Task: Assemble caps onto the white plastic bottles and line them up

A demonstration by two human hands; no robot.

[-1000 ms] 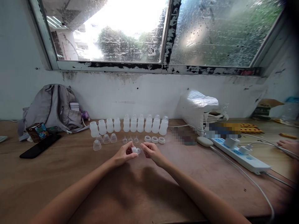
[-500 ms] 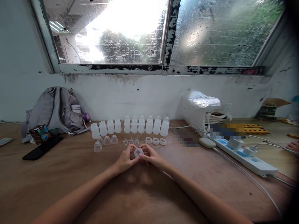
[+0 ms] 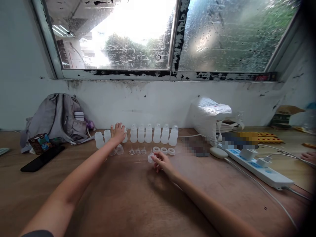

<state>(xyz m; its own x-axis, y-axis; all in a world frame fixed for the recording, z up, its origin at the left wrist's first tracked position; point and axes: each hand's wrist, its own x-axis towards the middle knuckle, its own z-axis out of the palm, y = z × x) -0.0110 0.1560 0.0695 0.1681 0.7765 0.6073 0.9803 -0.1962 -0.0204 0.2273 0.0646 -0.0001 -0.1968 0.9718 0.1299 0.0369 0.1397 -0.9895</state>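
My left hand [image 3: 118,133] is stretched forward over the row of uncapped frosted baby bottles [image 3: 99,141], its fingers spread. It covers part of that row, so contact with a bottle there cannot be made out. Low above the table, my right hand [image 3: 161,161] pinches a white collar ring with a clear nipple [image 3: 151,158] pointing up. Past it lie several white collar rings [image 3: 171,151]. Clear nipples [image 3: 137,151] stand in a short row to the left. Beyond my left forearm are clear dome caps [image 3: 119,149], partly hidden by the arm.
Several capped bottles [image 3: 157,135] stand along the wall. On the left are a grey backpack [image 3: 56,115], a small box [image 3: 40,143] and a black phone [image 3: 42,159]. To the right lie a white power strip [image 3: 266,169] with cables and a white bag [image 3: 207,115]. Another person's hand [image 3: 308,156] shows far right.
My left hand has let go of the nipple and collar and reached forward left to the bottles. My right hand keeps the piece and has shifted slightly right.
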